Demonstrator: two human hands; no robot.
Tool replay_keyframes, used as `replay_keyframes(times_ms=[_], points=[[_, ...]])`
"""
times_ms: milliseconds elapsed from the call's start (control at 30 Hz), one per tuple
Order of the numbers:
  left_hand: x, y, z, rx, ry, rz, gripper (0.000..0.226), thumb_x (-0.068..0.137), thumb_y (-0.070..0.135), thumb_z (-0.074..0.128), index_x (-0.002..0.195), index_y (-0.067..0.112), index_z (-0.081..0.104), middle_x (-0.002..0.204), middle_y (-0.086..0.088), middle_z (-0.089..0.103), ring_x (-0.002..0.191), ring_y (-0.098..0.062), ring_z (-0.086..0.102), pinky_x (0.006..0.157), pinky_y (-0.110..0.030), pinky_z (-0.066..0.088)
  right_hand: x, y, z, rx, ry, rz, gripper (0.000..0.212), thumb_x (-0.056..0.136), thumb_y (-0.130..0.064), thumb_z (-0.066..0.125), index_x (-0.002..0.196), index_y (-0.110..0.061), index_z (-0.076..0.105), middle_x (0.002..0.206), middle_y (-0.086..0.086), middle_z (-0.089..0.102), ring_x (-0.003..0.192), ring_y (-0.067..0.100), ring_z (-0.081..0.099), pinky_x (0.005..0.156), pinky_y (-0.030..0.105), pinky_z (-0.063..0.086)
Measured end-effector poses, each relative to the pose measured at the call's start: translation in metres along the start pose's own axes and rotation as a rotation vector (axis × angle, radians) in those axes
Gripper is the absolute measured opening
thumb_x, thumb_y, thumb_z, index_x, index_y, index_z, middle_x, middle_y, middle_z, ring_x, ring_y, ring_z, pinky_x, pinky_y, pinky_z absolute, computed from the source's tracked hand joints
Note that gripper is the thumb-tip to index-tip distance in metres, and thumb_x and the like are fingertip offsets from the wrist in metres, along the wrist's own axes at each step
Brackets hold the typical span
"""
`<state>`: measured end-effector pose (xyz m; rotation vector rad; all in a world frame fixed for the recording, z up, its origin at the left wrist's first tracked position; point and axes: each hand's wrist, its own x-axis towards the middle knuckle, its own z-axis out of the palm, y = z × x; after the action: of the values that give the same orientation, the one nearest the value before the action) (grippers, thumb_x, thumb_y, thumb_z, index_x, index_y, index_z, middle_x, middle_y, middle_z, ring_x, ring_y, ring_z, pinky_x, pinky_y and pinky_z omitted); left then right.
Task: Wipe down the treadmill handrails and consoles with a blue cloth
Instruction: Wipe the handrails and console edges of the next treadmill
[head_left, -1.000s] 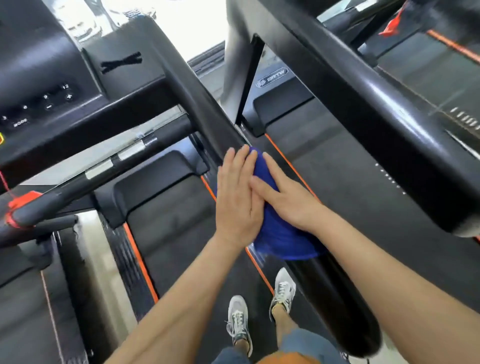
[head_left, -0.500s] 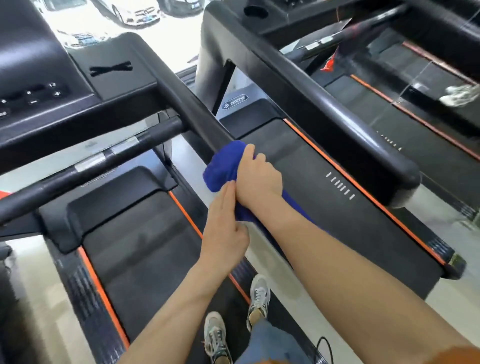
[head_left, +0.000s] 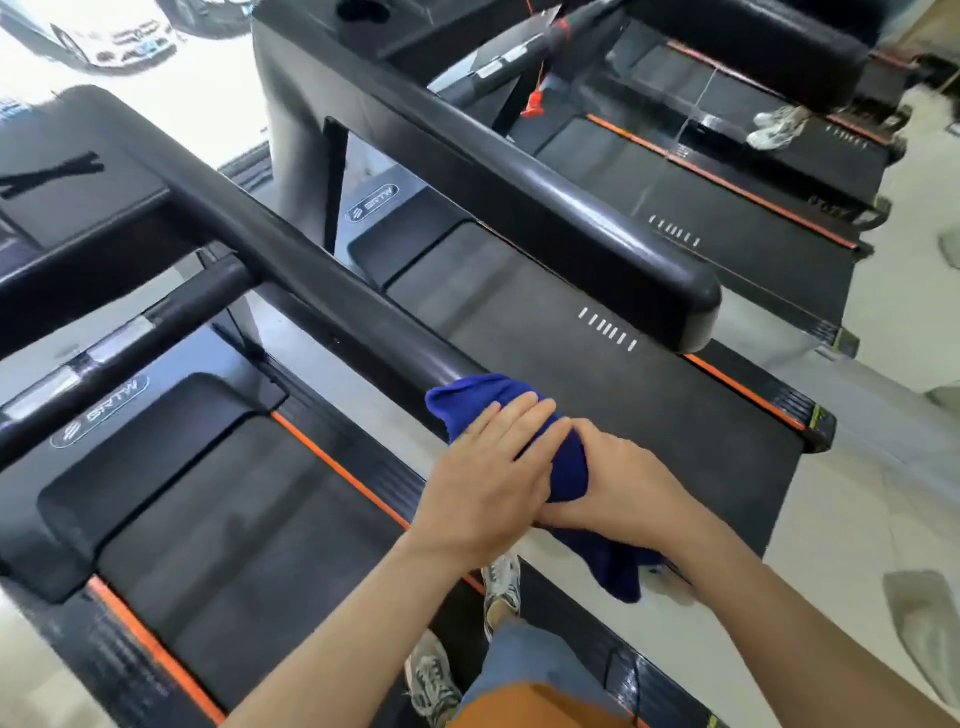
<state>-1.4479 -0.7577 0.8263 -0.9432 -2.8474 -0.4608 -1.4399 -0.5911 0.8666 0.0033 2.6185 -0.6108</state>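
Handrail wiping is going on: the blue cloth is lying over its near end, lower centre. The right hand is holding it in a curled grip; the left hand is pressing flat on it. The next move is probably calling for a firm slide along the rail.

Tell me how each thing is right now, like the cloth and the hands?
blue cloth, bunched up, one corner hanging down.
handrail, near end wrapped by the cloth.
left hand, flat, fingers straight, pressing the cloth.
right hand, curled round the cloth.
red safety clip, dangling.
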Motion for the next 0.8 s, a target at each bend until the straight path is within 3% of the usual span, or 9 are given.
replay_keyframes(times_ms=[100, 200, 267, 333, 400, 500, 633, 733, 800], points=[[0.025, -0.039, -0.008, 0.084, 0.031, -0.067, 0.042, 0.094, 0.029, 0.035, 0.121, 0.015, 0.064, 0.125, -0.002, 0.063, 0.124, -0.022, 0.053, 0.11, -0.035, 0.026, 0.054, -0.014, -0.008, 0.286, -0.228, -0.063, 0.061, 0.066, -0.05, 0.078, 0.118, -0.027, 0.055, 0.108, -0.011, 0.066, 0.098, 0.011, 0.062, 0.089, 0.031, 0.05], [0.054, -0.069, -0.024, 0.153, -0.044, -0.173, 0.049, 0.093, 0.032, 0.022, 0.091, 0.021, 0.07, 0.098, 0.004, 0.07, 0.101, -0.021, 0.061, 0.097, -0.034, 0.033, 0.088, -0.023, -0.01, 0.646, -0.472, -0.039, 0.038, 0.086, -0.036, 0.068, 0.123, -0.027, 0.062, 0.117, -0.005, 0.069, 0.108, 0.012, 0.064, 0.095, 0.022, 0.047], [0.064, -0.071, -0.03, 0.195, -0.066, -0.238, 0.053, 0.094, 0.032, 0.019, 0.077, 0.023, 0.068, 0.087, 0.007, 0.07, 0.09, -0.019, 0.06, 0.091, -0.033, 0.034, 0.085, -0.023, -0.009, 0.712, -0.447, -0.03, 0.036, 0.092, -0.043, 0.059, 0.125, -0.029, 0.062, 0.12, -0.003, 0.068, 0.113, 0.016, 0.063, 0.102, 0.031, 0.045], [0.063, -0.063, -0.029, 0.194, -0.053, -0.248, 0.05, 0.094, 0.033, 0.021, 0.078, 0.025, 0.067, 0.088, 0.009, 0.07, 0.09, -0.016, 0.06, 0.095, -0.032, 0.032, 0.064, -0.016, -0.002, 0.467, -0.225, -0.07, 0.046, 0.095, -0.055, 0.043, 0.133, -0.032, 0.053, 0.123, -0.003, 0.066, 0.114, 0.018, 0.061, 0.101, 0.039, 0.045], [0.049, -0.041, -0.02, 0.151, -0.03, -0.168, 0.041, 0.095, 0.033, 0.027, 0.092, 0.027, 0.068, 0.101, 0.011, 0.068, 0.101, -0.014, 0.059, 0.102, -0.034, 0.03, 0.027, -0.005, 0.016, 0.007, 0.112, -0.073, 0.062, 0.094, -0.063, 0.02, 0.143, -0.029, 0.039, 0.131, -0.002, 0.06, 0.116, 0.024, 0.057, 0.095, 0.042, 0.046], [0.021, 0.003, -0.002, 0.012, 0.014, -0.095, 0.037, 0.094, 0.032, 0.038, 0.119, 0.024, 0.064, 0.123, 0.009, 0.062, 0.122, -0.015, 0.053, 0.11, -0.038, 0.026, -0.02, 0.017, 0.044, -0.046, 0.384, -0.14, 0.072, 0.098, -0.061, 0.011, 0.141, -0.015, 0.044, 0.133, 0.002, 0.056, 0.114, 0.026, 0.057, 0.094, 0.038, 0.046], [0.0, 0.013, 0.008, -0.084, 0.054, -0.034, 0.042, 0.096, 0.026, 0.038, 0.133, 0.018, 0.056, 0.139, 0.006, 0.054, 0.134, -0.013, 0.039, 0.113, -0.036, 0.023, -0.024, 0.025, 0.025, 0.164, 0.21, -0.127, 0.077, 0.085, -0.072, 0.035, 0.146, -0.025, 0.033, 0.128, -0.006, 0.054, 0.116, 0.015, 0.053, 0.093, 0.026, 0.042], [-0.008, -0.01, 0.008, -0.15, 0.095, 0.006, 0.042, 0.096, 0.023, 0.042, 0.135, 0.013, 0.054, 0.142, 0.0, 0.051, 0.136, -0.016, 0.037, 0.113, -0.034, 0.025, 0.001, 0.0, 0.012, -0.175, 0.073, -0.085, 0.096, 0.076, -0.069, 0.057, 0.15, -0.023, 0.015, 0.129, 0.001, 0.051, 0.113, 0.022, 0.057, 0.083, 0.037, 0.046], [-0.013, -0.025, 0.007, -0.2, 0.173, -0.042, 0.042, 0.094, 0.017, 0.045, 0.133, 0.006, 0.054, 0.142, -0.006, 0.051, 0.136, -0.021, 0.039, 0.114, -0.036, 0.028, 0.025, -0.03, 0.022, -0.395, 0.207, -0.009, 0.099, 0.07, -0.057, 0.072, 0.144, -0.015, 0.021, 0.122, 0.006, 0.054, 0.105, 0.027, 0.061, 0.077, 0.038, 0.049]])
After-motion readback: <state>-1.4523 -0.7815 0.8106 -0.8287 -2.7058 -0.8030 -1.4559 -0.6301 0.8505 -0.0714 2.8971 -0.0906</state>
